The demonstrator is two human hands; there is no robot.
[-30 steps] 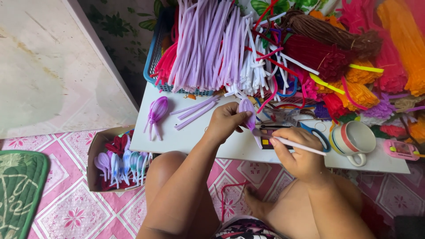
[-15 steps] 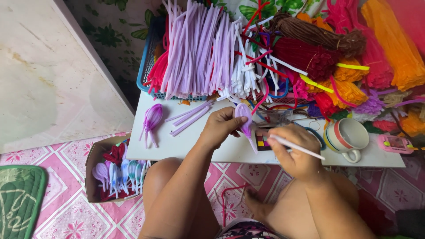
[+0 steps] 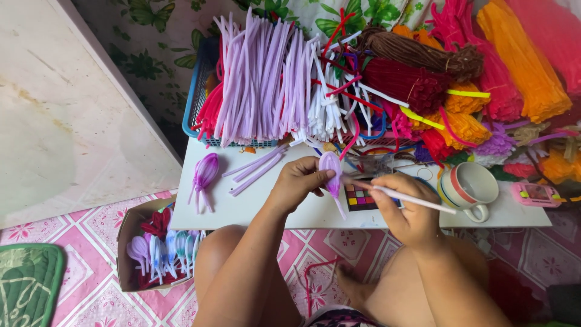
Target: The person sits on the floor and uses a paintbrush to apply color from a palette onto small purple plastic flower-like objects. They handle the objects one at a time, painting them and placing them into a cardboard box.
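My left hand [image 3: 298, 181] pinches a lilac pipe-cleaner petal [image 3: 330, 166] upright over the low white table [image 3: 254, 206]. My right hand [image 3: 407, 204] grips a thin white paintbrush [image 3: 411, 200], its tip touching the petal's side. Under the hands lies a small paint palette [image 3: 358, 197] with several colour squares. A finished purple petal bunch [image 3: 204, 174] rests on the table's left part, beside a few loose lilac stems [image 3: 254, 166].
A blue basket [image 3: 200, 106] of lilac and white pipe cleaners stands at the table's back. Brown, red, orange and pink bundles pile to the right. A striped mug [image 3: 467, 188] and pink gadget [image 3: 535, 194] sit right. A cardboard box [image 3: 130, 227] of petals lies on the floor.
The view has shifted slightly. My hands stay together at the petal, and the brush tip has come closer in against it.
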